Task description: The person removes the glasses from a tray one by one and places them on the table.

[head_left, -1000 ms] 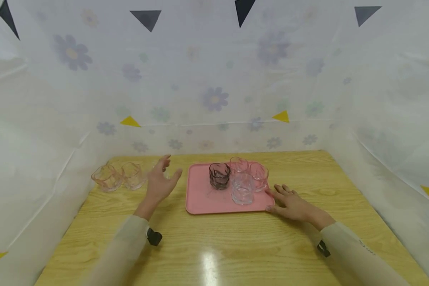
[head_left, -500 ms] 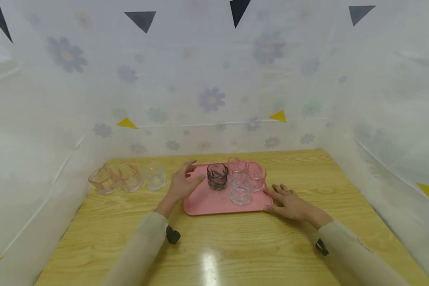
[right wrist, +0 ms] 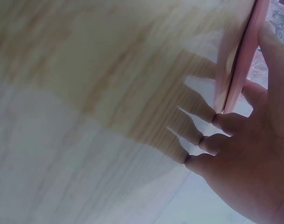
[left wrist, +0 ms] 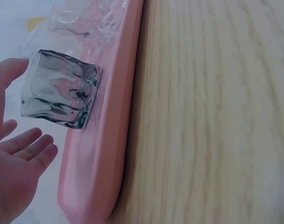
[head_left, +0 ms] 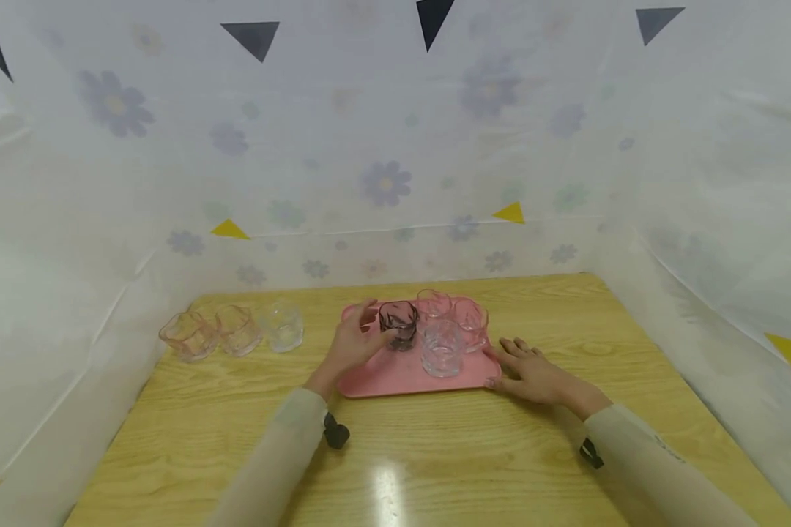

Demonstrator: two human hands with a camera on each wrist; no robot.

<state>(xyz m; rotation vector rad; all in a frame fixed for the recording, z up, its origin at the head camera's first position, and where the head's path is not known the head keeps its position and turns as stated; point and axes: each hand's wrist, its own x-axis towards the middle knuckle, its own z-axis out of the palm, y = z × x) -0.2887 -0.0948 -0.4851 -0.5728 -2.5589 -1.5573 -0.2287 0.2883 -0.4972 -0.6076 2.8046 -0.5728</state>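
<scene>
On the pink tray (head_left: pixel 369 382) stands a dark grey glass (head_left: pixel 398 326), upright. My left hand (head_left: pixel 354 344) is at its left side, thumb and fingers spread around it. In the left wrist view a gap shows between the fingers and the grey glass (left wrist: pixel 62 88); whether the thumb touches it I cannot tell. A clear glass (head_left: pixel 442 351) and two pinkish-looking glasses (head_left: pixel 471 326) share the tray's right part. My right hand (head_left: pixel 534 377) lies at the tray's right edge. Its fingertips touch the table and the thumb and index finger meet the rim (right wrist: pixel 247 60).
Left of the tray, two pinkish glasses (head_left: pixel 190 337) and one clear glass (head_left: pixel 285 327) stand in a row on the wooden table (head_left: pixel 395 446). White sheeting with flower prints (head_left: pixel 385 183) encloses the back and sides.
My left hand has moved right, from beside the clear glass in the row, over the tray's left edge to the dark grey glass. The right hand stays at the tray.
</scene>
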